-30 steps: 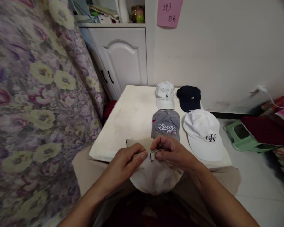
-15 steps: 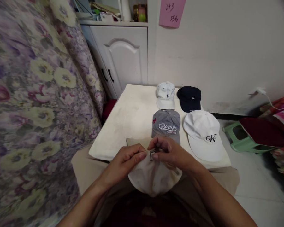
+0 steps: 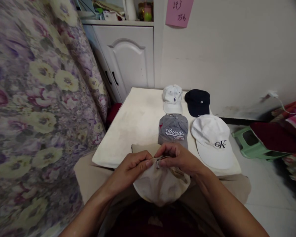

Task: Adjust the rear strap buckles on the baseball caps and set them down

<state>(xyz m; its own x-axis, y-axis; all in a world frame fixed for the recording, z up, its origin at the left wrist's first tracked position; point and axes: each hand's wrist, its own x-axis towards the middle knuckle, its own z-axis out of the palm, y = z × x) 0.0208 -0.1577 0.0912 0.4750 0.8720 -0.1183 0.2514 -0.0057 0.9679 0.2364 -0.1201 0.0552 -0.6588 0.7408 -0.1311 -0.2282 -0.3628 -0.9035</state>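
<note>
A beige baseball cap (image 3: 160,186) is held between my two hands at the near edge of the table, its back strap side up and its brim pointing away from me. My left hand (image 3: 133,166) pinches the strap edge left of a small metal buckle (image 3: 158,163). On the buckle's other side, my right hand (image 3: 179,159) grips the strap with thumb and fingers. Just beyond my right hand lies a grey cap (image 3: 173,128) with white lettering, its front partly hidden. A white cap (image 3: 212,140) with black letters rests to the right.
Farther back on the cream-covered table (image 3: 133,115) sit a pale cap (image 3: 173,98) and a navy cap (image 3: 197,102). A floral curtain (image 3: 44,115) hangs at left, a white cabinet (image 3: 128,59) stands behind, and a green stool (image 3: 249,140) is on the right.
The hands have hardly moved. My right fingers have shifted slightly at the buckle, showing more of it and of the strap opening.
</note>
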